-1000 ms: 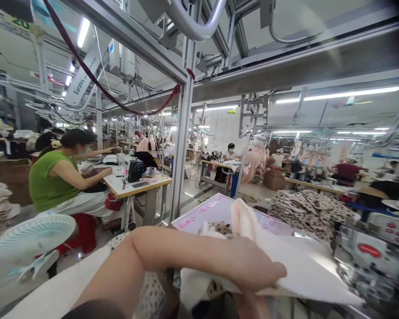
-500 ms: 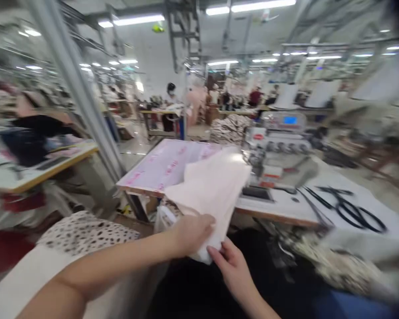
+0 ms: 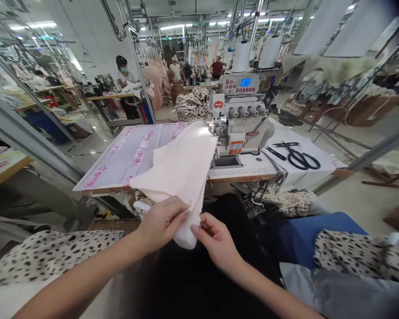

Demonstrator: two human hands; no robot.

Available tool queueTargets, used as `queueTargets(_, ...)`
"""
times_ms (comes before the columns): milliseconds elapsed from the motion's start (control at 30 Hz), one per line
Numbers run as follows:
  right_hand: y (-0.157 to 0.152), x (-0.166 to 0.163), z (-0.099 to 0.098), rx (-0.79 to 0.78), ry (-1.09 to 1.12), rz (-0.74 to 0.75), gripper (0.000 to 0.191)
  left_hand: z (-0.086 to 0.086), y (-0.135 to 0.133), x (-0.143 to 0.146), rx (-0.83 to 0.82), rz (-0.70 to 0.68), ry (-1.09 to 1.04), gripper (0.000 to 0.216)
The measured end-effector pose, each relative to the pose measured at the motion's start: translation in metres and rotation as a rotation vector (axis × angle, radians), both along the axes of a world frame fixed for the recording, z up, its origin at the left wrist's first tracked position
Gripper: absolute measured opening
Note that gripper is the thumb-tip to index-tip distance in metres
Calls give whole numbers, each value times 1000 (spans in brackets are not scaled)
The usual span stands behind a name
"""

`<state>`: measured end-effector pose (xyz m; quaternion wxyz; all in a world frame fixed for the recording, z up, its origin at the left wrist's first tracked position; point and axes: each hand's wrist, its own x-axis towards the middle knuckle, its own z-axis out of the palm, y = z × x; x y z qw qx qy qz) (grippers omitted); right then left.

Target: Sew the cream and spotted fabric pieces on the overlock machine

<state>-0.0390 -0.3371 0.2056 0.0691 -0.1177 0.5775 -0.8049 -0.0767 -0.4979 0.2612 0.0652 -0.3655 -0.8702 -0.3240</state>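
Note:
A piece of cream fabric [image 3: 181, 168] drapes from the sewing table edge down toward my lap. My left hand [image 3: 161, 219] is closed on its lower edge, fingers curled over the cloth. My right hand [image 3: 216, 241] pinches the same lower corner from the right, thumb and fingers touching the fabric. The far end of the fabric lies by the presser foot of a white overlock sewing machine [image 3: 239, 113] on the table [image 3: 126, 153].
Black scissors [image 3: 297, 157] lie on the table right of the machine. Leopard-print fabric lies at my left [image 3: 49, 252], at my right [image 3: 362, 257] and stacked behind the machine [image 3: 191, 104]. Other people work at tables in the background [image 3: 123, 73]. Metal posts stand at left.
My view has swung right and down from the workshop floor to my own sewing table. Both hands have brought the cream fabric down in front of the machine; the right hand now grips it.

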Motion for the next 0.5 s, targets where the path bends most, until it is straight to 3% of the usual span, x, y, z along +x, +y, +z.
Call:
queueTargets(233, 9, 3, 11, 12, 42, -52, 15, 9, 4, 1, 95, 31, -63, 11)
queueTargets(333, 14, 6, 11, 12, 37, -65, 15, 14, -6, -5, 259, 215, -155, 11)
queueTargets(500, 22, 8, 10, -48, -74, 20, 21, 27, -26, -22, 754, 562, -409, 31)
